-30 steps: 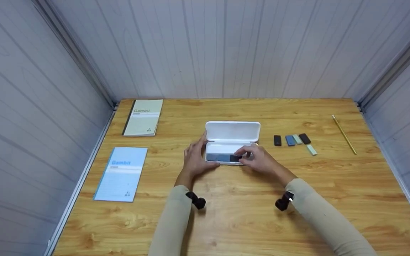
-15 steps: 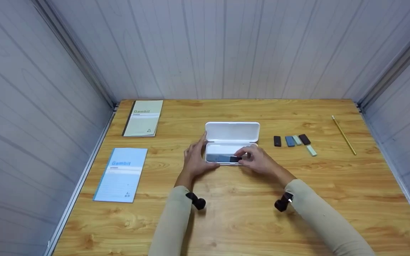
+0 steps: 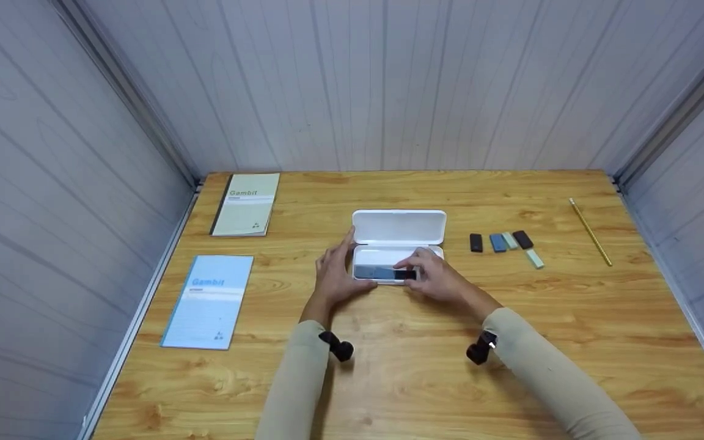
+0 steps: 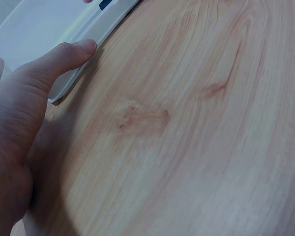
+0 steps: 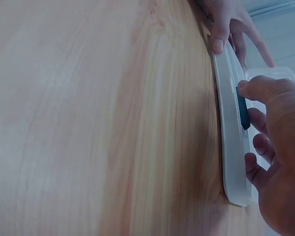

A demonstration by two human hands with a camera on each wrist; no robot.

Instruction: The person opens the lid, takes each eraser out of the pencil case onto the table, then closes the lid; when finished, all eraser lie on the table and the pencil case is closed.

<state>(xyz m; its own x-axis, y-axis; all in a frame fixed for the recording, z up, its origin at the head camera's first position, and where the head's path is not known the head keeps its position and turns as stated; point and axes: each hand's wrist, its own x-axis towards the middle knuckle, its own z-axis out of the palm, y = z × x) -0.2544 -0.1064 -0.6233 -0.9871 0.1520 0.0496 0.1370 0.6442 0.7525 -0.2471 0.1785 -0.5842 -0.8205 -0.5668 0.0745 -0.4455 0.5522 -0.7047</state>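
Note:
A white pencil case [image 3: 399, 226] lies with its lid folded back in the middle of the wooden table. Along the front of its tray are blue-grey blocks [image 3: 373, 272] and a black eraser [image 3: 408, 275]. My left hand [image 3: 335, 273] grips the case's left end, thumb on the front rim, fingers along the side. In the left wrist view this thumb [image 4: 76, 55] lies over the rim. My right hand [image 3: 440, 277] reaches into the tray's right part, its thumb and index finger at the black eraser. The right wrist view shows its other fingers [image 5: 258, 142] curled over the tray.
Right of the case lie loose erasers: two black [image 3: 476, 242], one blue [image 3: 498, 242] and two pale green [image 3: 535, 259]. A yellow pencil [image 3: 590, 232] is farther right. Two notebooks, one cream [image 3: 246, 208] and one light blue [image 3: 208, 311], lie on the left. Panel walls enclose the table.
My right hand has shifted slightly left along the tray, and more of the black eraser shows between its fingers. The left hand and the case stay in place.

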